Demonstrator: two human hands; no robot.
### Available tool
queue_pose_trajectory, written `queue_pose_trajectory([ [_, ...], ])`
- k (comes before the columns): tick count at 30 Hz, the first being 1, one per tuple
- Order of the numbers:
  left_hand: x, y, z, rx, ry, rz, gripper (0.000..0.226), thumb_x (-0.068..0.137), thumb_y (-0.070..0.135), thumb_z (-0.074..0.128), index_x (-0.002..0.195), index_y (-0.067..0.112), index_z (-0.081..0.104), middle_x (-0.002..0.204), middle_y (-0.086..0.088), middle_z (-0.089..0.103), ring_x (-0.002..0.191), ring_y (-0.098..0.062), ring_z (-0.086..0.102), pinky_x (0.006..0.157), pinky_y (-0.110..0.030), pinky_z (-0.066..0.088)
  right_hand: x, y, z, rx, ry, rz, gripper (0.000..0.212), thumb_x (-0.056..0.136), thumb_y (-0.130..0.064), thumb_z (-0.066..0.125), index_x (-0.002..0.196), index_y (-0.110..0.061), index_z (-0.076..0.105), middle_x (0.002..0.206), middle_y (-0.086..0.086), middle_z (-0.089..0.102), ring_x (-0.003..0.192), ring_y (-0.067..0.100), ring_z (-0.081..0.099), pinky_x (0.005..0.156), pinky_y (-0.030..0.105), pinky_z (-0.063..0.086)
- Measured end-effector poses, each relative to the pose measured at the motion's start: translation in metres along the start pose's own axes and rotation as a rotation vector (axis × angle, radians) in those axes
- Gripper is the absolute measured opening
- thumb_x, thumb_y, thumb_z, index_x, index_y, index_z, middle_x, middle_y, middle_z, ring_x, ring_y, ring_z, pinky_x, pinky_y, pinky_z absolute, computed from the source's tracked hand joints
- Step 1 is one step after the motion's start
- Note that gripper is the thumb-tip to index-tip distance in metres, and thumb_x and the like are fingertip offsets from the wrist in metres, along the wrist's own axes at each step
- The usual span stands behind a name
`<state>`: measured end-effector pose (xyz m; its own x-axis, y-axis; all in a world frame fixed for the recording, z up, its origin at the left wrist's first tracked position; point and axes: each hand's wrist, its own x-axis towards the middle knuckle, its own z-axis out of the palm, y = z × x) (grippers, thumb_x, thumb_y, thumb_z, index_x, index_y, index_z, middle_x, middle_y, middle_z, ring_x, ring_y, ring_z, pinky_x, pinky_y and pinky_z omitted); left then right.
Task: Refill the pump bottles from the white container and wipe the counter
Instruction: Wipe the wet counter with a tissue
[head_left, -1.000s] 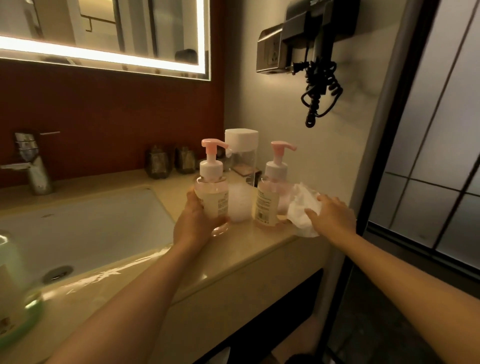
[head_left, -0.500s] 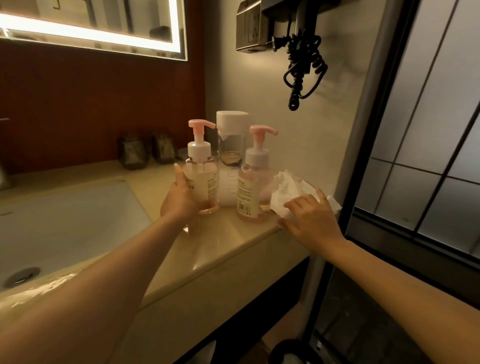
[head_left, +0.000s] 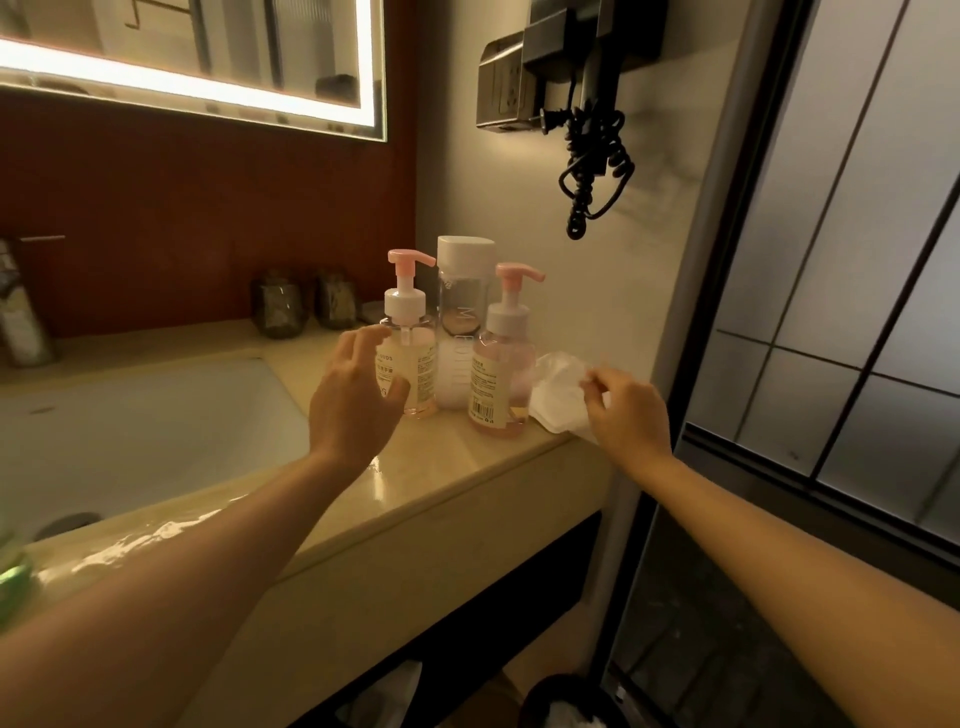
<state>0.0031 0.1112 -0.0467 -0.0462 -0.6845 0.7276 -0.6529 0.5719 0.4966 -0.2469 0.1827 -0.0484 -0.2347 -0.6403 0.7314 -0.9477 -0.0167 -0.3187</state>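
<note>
On the worktop (head_left: 452, 460), the left bottle (head_left: 415, 364) is standing just beyond the left hand (head_left: 353, 402), the right bottle (head_left: 501, 371) between both hands. The container (head_left: 464, 317) is sitting behind them. The cloth (head_left: 558, 397) is lying at the right hand (head_left: 631, 413), pinched. The sink (head_left: 145, 431) is lying left of the left hand.

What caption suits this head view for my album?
Left hand open by a pump bottle, right hand pinching a cloth at the counter edge.

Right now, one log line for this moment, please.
left hand open by left pump bottle | right hand pinches white cloth | right pump bottle upright on counter
</note>
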Motion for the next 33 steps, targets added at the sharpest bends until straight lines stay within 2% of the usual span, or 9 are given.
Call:
queue_pose_trajectory([
  [5, -0.006, 0.022, -0.012, -0.151, -0.074, 0.069, 0.04, 0.084, 0.017, 0.064, 0.12, 0.01, 0.049, 0.122, -0.008, 0.053, 0.1, -0.016, 0.053, 0.08, -0.034, 0.05, 0.022, -0.043, -0.042, 0.323, 0.063, 0.013, 0.016, 0.095, -0.016, 0.048, 0.082, -0.01, 0.055, 0.074, 0.003, 0.063, 0.069, 0.019, 0.059, 0.057, 0.027, 0.046],
  [8, -0.008, 0.037, -0.017, -0.27, -0.187, 0.077, 0.043, 0.084, 0.022, 0.065, 0.123, 0.014, 0.048, 0.125, -0.006, 0.053, 0.107, -0.015, 0.053, 0.088, -0.036, 0.05, 0.031, -0.075, -0.069, 0.407, -0.082, -0.032, 0.013, 0.094, -0.015, 0.048, 0.083, -0.014, 0.055, 0.071, -0.007, 0.058, 0.066, 0.009, 0.055, 0.059, 0.016, 0.042],
  [10, -0.012, 0.049, -0.023, -0.354, -0.256, 0.06, 0.049, 0.082, 0.024, 0.067, 0.126, 0.018, 0.046, 0.126, -0.002, 0.05, 0.109, -0.013, 0.05, 0.091, -0.032, 0.047, 0.034, -0.096, -0.084, 0.453, -0.192, -0.051, 0.014, 0.095, -0.016, 0.048, 0.09, -0.01, 0.059, 0.077, -0.004, 0.063, 0.071, 0.011, 0.059, 0.066, 0.021, 0.048],
  [13, -0.019, 0.064, -0.041, -0.577, -0.494, -0.093, 0.047, 0.082, 0.03, 0.067, 0.124, 0.026, 0.045, 0.119, 0.006, 0.05, 0.11, -0.01, 0.048, 0.086, -0.024, 0.043, 0.034, -0.123, -0.097, 0.496, -0.242, -0.012, 0.02, 0.096, -0.016, 0.045, 0.099, -0.005, 0.062, 0.095, 0.01, 0.067, 0.084, 0.024, 0.061, 0.076, 0.035, 0.052],
  [15, -0.026, 0.066, -0.06, -0.747, -0.578, -0.203, 0.033, 0.087, 0.036, 0.058, 0.116, 0.024, 0.052, 0.113, 0.004, 0.057, 0.108, -0.015, 0.055, 0.083, -0.022, 0.047, 0.031, -0.14, -0.102, 0.529, -0.224, 0.066, 0.02, 0.095, -0.016, 0.045, 0.093, -0.007, 0.063, 0.091, 0.013, 0.064, 0.084, 0.028, 0.06, 0.076, 0.037, 0.052],
  [18, -0.035, 0.06, -0.086, -0.942, -0.652, -0.407, 0.042, 0.085, 0.05, 0.048, 0.11, 0.018, 0.058, 0.105, -0.003, 0.065, 0.101, -0.022, 0.062, 0.088, -0.034, 0.051, 0.027, -0.156, -0.099, 0.592, -0.251, 0.173, 0.021, 0.095, -0.018, 0.045, 0.08, -0.014, 0.059, 0.084, 0.007, 0.06, 0.081, 0.025, 0.059, 0.069, 0.031, 0.053],
  [21, -0.051, 0.05, -0.104, -0.976, -0.792, -0.471, 0.046, 0.077, 0.04, 0.062, 0.111, 0.011, 0.057, 0.1, -0.008, 0.065, 0.092, -0.021, 0.064, 0.088, -0.035, 0.052, 0.018, -0.169, -0.092, 0.592, -0.298, 0.188, 0.018, 0.096, -0.019, 0.046, 0.098, -0.008, 0.06, 0.096, 0.009, 0.06, 0.085, 0.021, 0.058, 0.069, 0.028, 0.049],
  [26, -0.071, 0.034, -0.115, -0.881, -0.708, -0.481, 0.023, 0.08, 0.02, 0.069, 0.099, 0.01, 0.063, 0.103, -0.012, 0.061, 0.099, -0.025, 0.058, 0.098, -0.042, 0.045, 0.01, -0.187, -0.075, 0.693, -0.355, 0.267, 0.007, 0.096, -0.018, 0.046, 0.101, -0.015, 0.051, 0.097, -0.005, 0.051, 0.094, 0.019, 0.054, 0.082, 0.032, 0.049],
  [33, -0.076, 0.02, -0.123, -0.9, -0.53, -0.44, 0.002, 0.087, 0.009, 0.059, 0.088, 0.008, 0.058, 0.087, 0.0, 0.064, 0.091, -0.02, 0.059, 0.091, -0.036, 0.046, 0.007, -0.197, -0.061, 0.779, -0.401, 0.354, 0.016, 0.097, -0.018, 0.042, 0.094, -0.013, 0.057, 0.089, 0.005, 0.056, 0.087, 0.022, 0.054, 0.073, 0.032, 0.048],
])
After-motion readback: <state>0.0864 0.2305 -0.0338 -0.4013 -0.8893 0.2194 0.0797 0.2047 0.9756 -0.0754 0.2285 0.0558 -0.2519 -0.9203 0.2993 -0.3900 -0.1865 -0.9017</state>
